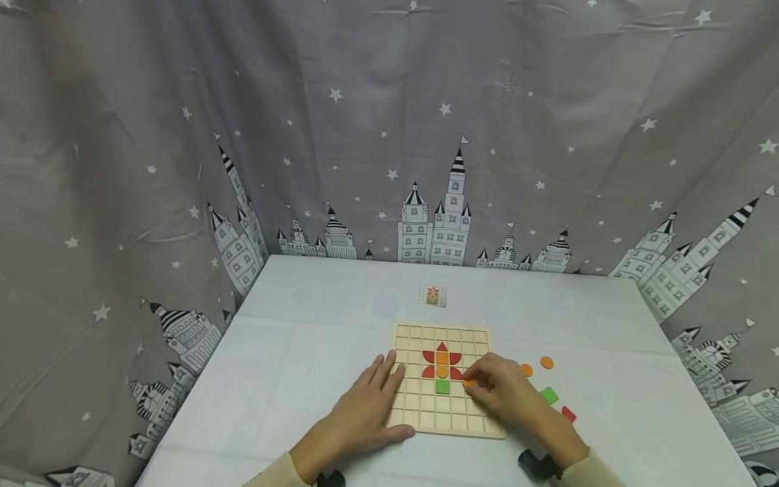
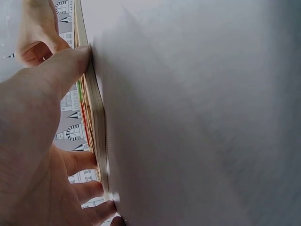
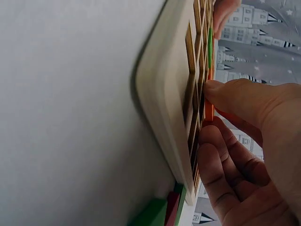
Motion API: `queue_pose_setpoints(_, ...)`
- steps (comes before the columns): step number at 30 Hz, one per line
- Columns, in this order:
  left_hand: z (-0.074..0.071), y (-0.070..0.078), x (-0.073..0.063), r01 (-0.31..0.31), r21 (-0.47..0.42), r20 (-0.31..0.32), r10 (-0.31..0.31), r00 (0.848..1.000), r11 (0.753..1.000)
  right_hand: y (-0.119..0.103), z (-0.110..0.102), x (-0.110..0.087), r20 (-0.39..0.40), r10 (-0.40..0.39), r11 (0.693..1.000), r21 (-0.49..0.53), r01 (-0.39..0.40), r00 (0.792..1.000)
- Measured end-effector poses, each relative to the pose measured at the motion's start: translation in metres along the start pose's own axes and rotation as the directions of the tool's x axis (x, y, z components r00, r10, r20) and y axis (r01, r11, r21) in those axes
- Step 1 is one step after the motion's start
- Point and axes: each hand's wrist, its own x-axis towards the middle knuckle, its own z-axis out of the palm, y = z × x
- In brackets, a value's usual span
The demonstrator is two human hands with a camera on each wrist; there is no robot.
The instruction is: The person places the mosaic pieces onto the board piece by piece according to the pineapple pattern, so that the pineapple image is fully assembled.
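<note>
A square wooden grid board (image 1: 420, 412) lies on the white table. Near its middle, several red quarter-round pieces (image 1: 429, 372) flank an orange square (image 1: 442, 358) and an orange disc (image 1: 442, 371), with a red triangle (image 1: 441, 347) above and a green square (image 1: 442, 386) below. My left hand (image 1: 368, 402) rests along the board's left side, fingers spread and thumb at the near edge. Between thumb and fingertips, my right hand (image 1: 502, 389) pinches an orange piece (image 3: 209, 110) low over the grid, just right of the green square; the fingers partly cover it.
Right of the board lie two orange discs (image 1: 547, 362), a green piece (image 1: 549, 395) and a red piece (image 1: 569, 414). A small card (image 1: 432, 295) with a coloured grid picture lies beyond the board. A grey curtain (image 1: 365, 135) with castles and stars surrounds the table.
</note>
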Motion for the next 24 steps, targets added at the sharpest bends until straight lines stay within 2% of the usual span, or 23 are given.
queue_pose_setpoints(18,0.002,0.0,-0.001,-0.002,0.0,-0.005,0.002,1.0,1.0,-0.005,0.015,0.0,-0.04,-0.106,0.994,0.01,0.107,0.994)
queue_pose_setpoints(24,0.003,-0.002,-0.001,-0.005,0.002,-0.005,0.005,1.0,1.0,-0.007,0.017,-0.001,-0.022,-0.092,0.996,0.004,0.092,0.996)
